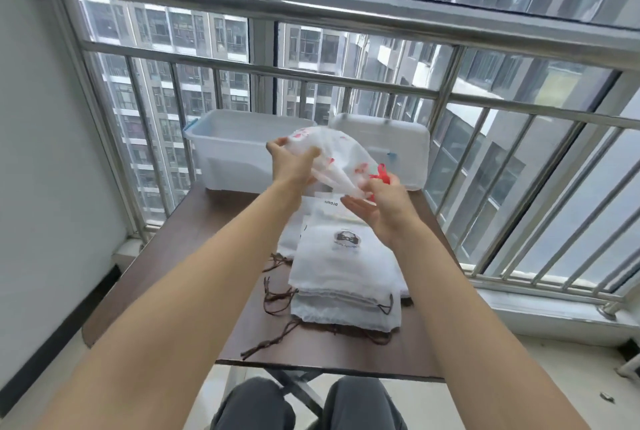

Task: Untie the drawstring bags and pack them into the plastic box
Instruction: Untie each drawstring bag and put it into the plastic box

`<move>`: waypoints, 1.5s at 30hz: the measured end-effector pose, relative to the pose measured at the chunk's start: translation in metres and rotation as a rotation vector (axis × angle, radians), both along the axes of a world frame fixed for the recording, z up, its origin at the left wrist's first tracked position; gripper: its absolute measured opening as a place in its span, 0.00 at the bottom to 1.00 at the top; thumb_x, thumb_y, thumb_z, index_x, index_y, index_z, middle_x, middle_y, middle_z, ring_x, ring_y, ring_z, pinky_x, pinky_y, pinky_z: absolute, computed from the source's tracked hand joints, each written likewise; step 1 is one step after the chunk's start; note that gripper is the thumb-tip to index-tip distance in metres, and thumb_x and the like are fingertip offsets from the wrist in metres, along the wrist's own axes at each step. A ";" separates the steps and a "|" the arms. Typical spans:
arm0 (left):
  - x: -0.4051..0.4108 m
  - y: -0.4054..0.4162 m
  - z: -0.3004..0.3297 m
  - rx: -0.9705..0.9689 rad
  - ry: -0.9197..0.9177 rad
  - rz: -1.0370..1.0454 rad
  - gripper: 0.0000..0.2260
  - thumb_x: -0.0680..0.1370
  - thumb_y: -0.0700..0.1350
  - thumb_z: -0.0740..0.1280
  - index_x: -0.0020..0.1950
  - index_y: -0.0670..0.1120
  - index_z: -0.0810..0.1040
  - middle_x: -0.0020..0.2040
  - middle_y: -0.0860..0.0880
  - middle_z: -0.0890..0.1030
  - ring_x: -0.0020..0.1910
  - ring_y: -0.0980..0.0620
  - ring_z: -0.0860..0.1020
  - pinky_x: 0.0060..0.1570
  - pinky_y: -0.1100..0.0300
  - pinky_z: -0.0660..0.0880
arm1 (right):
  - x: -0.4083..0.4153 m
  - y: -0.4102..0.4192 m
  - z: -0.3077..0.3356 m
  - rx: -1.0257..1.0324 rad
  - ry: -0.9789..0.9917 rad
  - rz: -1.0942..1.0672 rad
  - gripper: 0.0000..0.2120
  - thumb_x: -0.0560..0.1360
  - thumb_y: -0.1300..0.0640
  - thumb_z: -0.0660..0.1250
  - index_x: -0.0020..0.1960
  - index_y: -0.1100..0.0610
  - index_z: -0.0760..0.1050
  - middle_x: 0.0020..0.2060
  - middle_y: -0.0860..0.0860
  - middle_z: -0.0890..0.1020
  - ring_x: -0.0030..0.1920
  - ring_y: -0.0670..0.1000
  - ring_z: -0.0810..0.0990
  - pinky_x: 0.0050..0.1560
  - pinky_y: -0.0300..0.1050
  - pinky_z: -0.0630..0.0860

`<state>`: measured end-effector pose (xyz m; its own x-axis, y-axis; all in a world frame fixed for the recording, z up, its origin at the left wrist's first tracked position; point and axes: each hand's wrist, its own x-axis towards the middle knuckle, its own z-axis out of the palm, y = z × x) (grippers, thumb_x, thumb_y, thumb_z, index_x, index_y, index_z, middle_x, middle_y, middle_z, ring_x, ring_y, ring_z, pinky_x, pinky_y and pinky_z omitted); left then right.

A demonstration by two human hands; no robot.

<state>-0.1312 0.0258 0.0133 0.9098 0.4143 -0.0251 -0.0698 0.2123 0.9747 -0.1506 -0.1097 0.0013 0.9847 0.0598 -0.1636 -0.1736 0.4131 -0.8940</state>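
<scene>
Knees (308,405) in dark trousers sit closest, just below the near edge of the brown table (194,242). On that table, nearest the person, lies a stack of white bags (346,280) with brown cords (273,298) trailing off to the left and front; several cords look knotted or bunched, so these bags appear to be waiting their turn. Above the stack, both forearms reach forward and hold one white bag with red print (332,156) up in the air. At its upper left corner the left hand (291,166) grips the cloth, fingers curled round it. At the lower right end, the right hand (384,204) pinches the gathered mouth beside the red cord (381,175), thumb and forefinger closed on it while the other fingers lie looser; whether the knot is already loose cannot be told from the blur. Beyond the hands stands the clear plastic box (221,152), open, and no bags show inside it as far as its cloudy walls let one see. Its lid (408,149) leans just to the right, against the railing (346,83). Judged from this, the work is at an early stage: one bag is being untied, the stack is untouched, and packing has yet to start.
</scene>
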 end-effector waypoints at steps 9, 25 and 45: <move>0.059 0.085 0.020 0.053 0.053 0.260 0.13 0.75 0.42 0.67 0.54 0.47 0.64 0.45 0.49 0.72 0.45 0.45 0.77 0.53 0.47 0.79 | 0.067 0.059 0.026 -0.212 -0.251 -0.074 0.27 0.75 0.72 0.58 0.70 0.51 0.66 0.58 0.52 0.75 0.52 0.52 0.77 0.38 0.42 0.80; 0.176 0.192 0.010 1.246 0.449 -0.003 0.20 0.78 0.31 0.52 0.68 0.42 0.68 0.64 0.39 0.72 0.56 0.42 0.75 0.54 0.54 0.73 | 0.240 0.164 0.006 -1.271 -0.558 0.097 0.17 0.75 0.66 0.62 0.63 0.60 0.75 0.59 0.55 0.78 0.58 0.53 0.76 0.55 0.37 0.68; 0.137 0.143 0.010 1.159 0.081 0.031 0.09 0.79 0.42 0.59 0.55 0.44 0.77 0.50 0.46 0.81 0.48 0.46 0.78 0.49 0.53 0.77 | 0.177 0.135 0.026 -1.229 -0.566 0.109 0.15 0.76 0.64 0.58 0.59 0.60 0.77 0.56 0.56 0.80 0.55 0.52 0.78 0.54 0.43 0.75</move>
